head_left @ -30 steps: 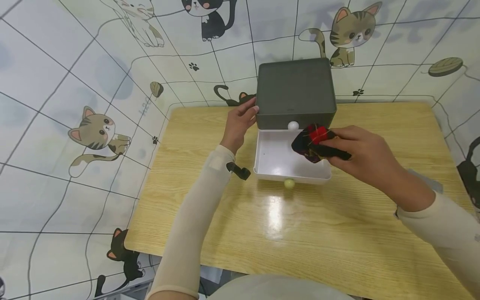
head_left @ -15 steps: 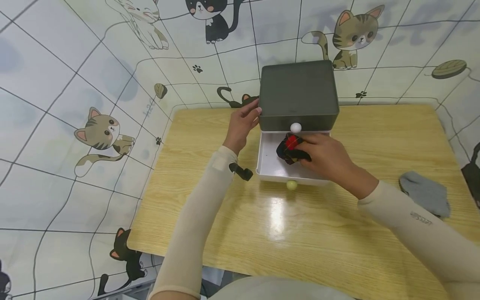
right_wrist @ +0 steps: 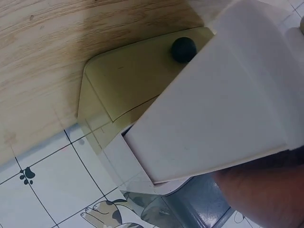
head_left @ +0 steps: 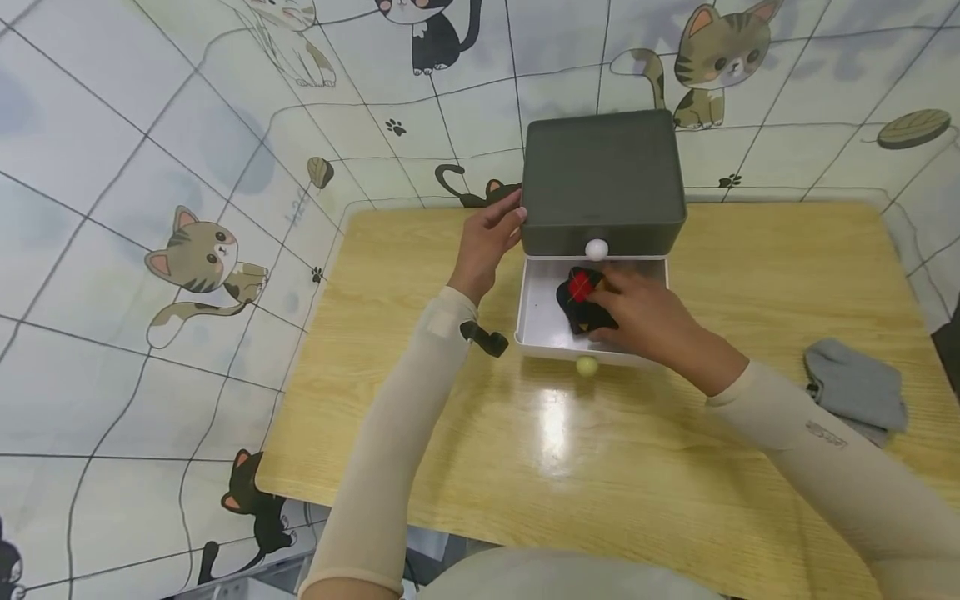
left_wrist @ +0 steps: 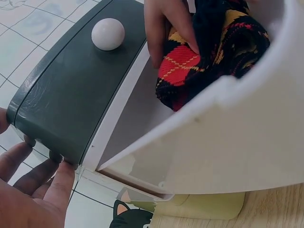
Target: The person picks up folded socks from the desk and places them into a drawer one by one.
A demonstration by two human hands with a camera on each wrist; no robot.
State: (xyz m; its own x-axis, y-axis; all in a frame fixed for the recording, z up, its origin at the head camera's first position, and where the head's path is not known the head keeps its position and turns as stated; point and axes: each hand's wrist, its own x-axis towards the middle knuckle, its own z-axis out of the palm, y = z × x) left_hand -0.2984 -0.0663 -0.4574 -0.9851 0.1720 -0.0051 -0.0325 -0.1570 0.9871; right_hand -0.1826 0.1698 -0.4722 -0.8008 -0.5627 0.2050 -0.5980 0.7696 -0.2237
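Note:
A dark knitted sock point(head_left: 579, 312) with red diamonds and yellow lines lies folded within the white pulled-out drawer point(head_left: 534, 317). My right hand point(head_left: 648, 315) reaches into the drawer and holds the sock by its right side. The left wrist view shows fingers bent over the patterned sock point(left_wrist: 178, 71). My left hand point(head_left: 483, 250) touches the left side of the dark grey drawer box point(head_left: 603, 179), its fingers fairly straight. Most of my right hand point(right_wrist: 266, 194) is hidden behind the drawer in the right wrist view.
A grey folded cloth item point(head_left: 855, 383), sock-like, lies at the table's right. A white knob point(head_left: 596, 249) sits on the upper drawer and a yellow-green knob point(head_left: 587, 366) on the pulled-out one. Cat-patterned walls stand behind and at the left of the wooden table point(head_left: 480, 467).
My right hand has moved left and down into the drawer with the patterned sock. The grey item has come into fuller view. My left hand stays on the box.

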